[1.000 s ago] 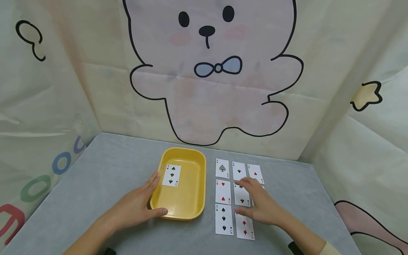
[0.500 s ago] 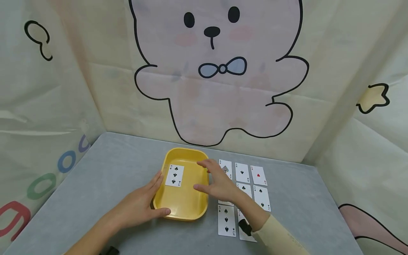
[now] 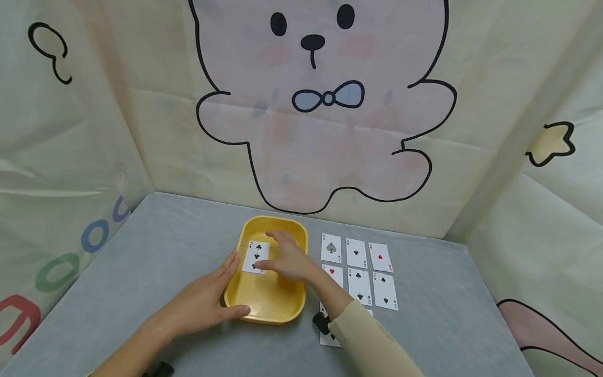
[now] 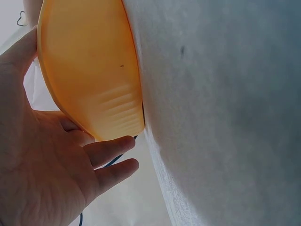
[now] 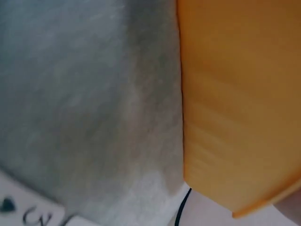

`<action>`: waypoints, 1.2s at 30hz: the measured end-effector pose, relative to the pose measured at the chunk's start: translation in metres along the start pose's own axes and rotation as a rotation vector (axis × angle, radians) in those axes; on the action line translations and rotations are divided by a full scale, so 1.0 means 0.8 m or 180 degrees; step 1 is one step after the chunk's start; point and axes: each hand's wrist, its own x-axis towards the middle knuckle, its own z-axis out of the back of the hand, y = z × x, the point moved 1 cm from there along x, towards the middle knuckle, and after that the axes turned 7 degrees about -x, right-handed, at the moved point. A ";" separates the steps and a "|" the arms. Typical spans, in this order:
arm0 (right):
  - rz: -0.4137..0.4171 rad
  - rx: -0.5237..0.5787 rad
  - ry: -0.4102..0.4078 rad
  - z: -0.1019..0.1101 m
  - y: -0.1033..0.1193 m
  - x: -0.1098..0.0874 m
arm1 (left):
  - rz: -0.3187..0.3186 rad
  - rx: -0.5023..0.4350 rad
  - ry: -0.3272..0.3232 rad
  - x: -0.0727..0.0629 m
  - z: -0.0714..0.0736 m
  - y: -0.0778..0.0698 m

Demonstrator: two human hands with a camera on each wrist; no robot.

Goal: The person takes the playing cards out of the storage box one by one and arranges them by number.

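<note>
The yellow tray (image 3: 267,303) stands on the grey table, with a three of clubs playing card (image 3: 256,251) lying inside it. My left hand (image 3: 209,298) rests on the tray's left side, fingers straight along the rim and thumb by the near corner. In the left wrist view, the fingers of that left hand (image 4: 51,165) lie spread against the tray's outer wall. Over the tray reaches my right hand (image 3: 289,259), thumb and fingers apart. Its thumb overlaps the card's lower part; whether it touches cannot be told. The right hand's fingers are mostly outside the right wrist view.
Right of the tray lie rows of face-up cards, among them an ace of spades (image 3: 331,248), an ace of clubs (image 3: 356,253) and a two of spades (image 3: 385,290). My right forearm covers part of the nearest row. A cartoon-printed curtain (image 3: 325,157) borders the table's back.
My right hand has moved left from above the cards on the table to over the tray, beside the three of clubs. My left hand has stayed on the tray.
</note>
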 end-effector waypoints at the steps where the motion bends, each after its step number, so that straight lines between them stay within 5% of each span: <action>1: -0.0012 -0.0024 0.0015 -0.003 0.000 0.005 | 0.0007 0.0000 0.0008 0.000 0.001 0.000; 15: -0.0229 -0.0918 0.0080 -0.026 -0.009 0.039 | 0.0079 -0.0073 0.0030 0.003 0.004 -0.002; 26: -0.0281 -0.0298 0.0041 -0.034 -0.006 0.036 | 0.0150 -0.0144 0.0066 0.001 0.001 0.000; 36: -0.0160 -0.0389 0.0132 -0.040 -0.011 0.042 | 0.0180 -0.0117 0.0085 0.002 0.003 -0.002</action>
